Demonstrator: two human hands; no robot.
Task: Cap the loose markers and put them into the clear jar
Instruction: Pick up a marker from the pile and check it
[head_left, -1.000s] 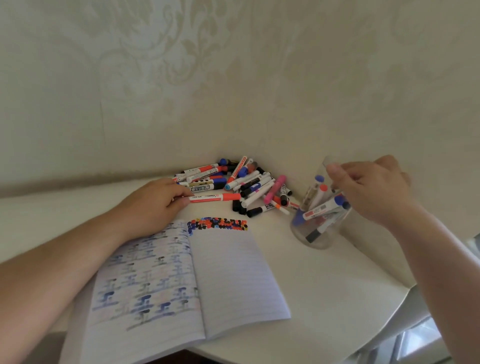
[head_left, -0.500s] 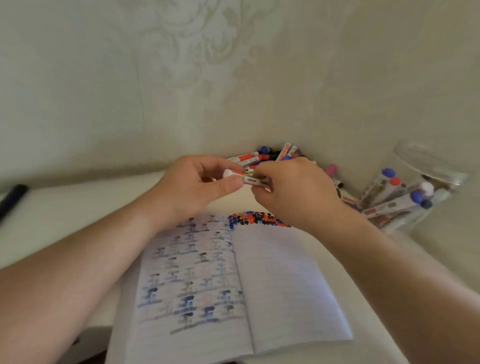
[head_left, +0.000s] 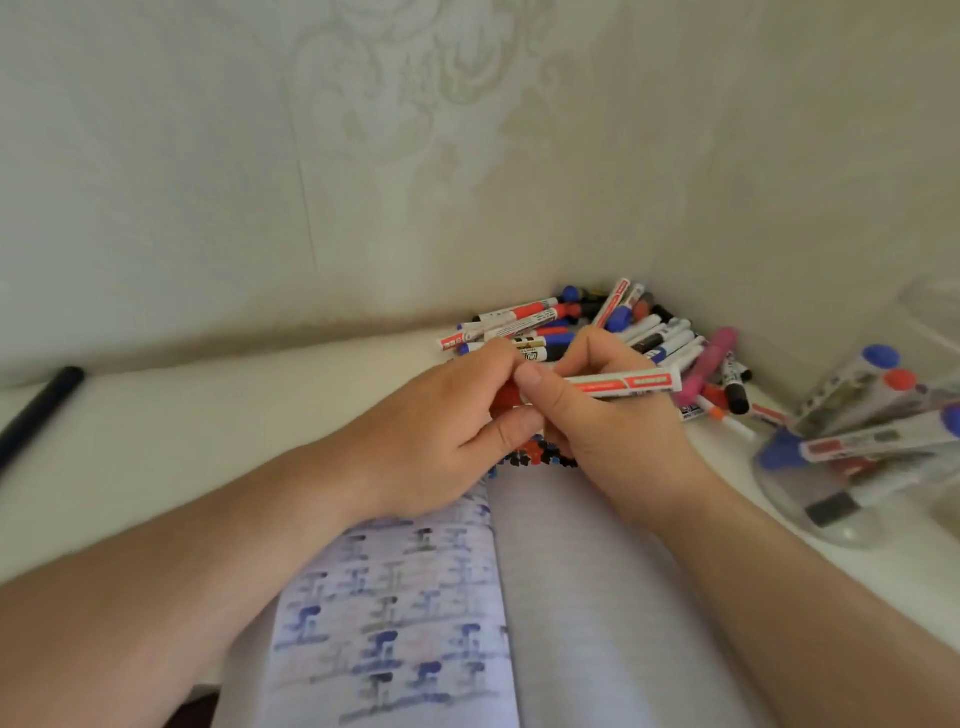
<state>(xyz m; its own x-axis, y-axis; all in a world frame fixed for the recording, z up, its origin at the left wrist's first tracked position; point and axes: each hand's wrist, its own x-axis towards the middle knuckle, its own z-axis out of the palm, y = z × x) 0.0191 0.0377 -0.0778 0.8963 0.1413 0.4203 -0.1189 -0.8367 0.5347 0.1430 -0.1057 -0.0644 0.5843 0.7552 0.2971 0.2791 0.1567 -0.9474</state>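
**Capping step: red marker held between both hands**

Head view: Both hands meet at centre, above the top edge of an open notebook (head_left: 571, 597) on a white tabletop (head_left: 208, 426). The right hand (head_left: 613, 426) has fingers and thumb curled round the barrel of a white marker w/ red label (head_left: 623, 383); the barrel's free end sticks out past that hand to the right. The left hand (head_left: 441, 431) pinches a red piece (head_left: 506, 400) at the marker's other end, prob. its cap, though mostly hidden by fingers. Whether the cap is fully seated can't be told.

Just beyond the hands, in the wall corner, lies the pile of loose markers (head_left: 623, 327): red, blue, black, one pink. To the right of the right hand, well apart, stands the clear jar (head_left: 857, 467), tilted, w/ several markers already inside. Far left of the left hand, a dark pen-like object (head_left: 41, 410) lies at the tabletop edge.

Judgement: step in hand = capping this marker. Next move likely calls for pressing the cap home, then the right hand carrying the marker rightward to the jar mouth. Many markers remain; task looks early to mid.
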